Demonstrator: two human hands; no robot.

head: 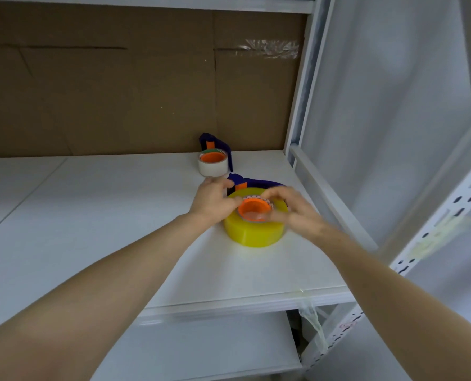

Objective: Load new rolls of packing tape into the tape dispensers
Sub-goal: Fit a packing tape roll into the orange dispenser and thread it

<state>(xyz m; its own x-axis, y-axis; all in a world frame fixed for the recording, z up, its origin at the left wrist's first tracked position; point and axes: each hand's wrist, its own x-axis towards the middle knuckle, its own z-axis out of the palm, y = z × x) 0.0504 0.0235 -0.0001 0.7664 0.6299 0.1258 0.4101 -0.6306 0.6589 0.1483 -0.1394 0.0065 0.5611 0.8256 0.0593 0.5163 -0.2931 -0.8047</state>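
A thick yellow tape roll [252,232] lies flat on the white shelf [119,215], seated around the orange hub [254,209] of a blue tape dispenser [256,183]. My left hand [212,200] rests on the roll's left top, thumb near the hub. My right hand [292,206] curls over the roll's right side, fingers at the hub's rim; it is motion-blurred. Behind them stands a second blue dispenser [217,146] with a white tape roll [213,165] on its orange hub.
Brown cardboard [132,92] lines the back of the shelf. A white metal upright [301,86] and side rail close off the right. A slotted post [432,235] stands nearer on the right. A lower shelf [215,345] shows below the front edge.
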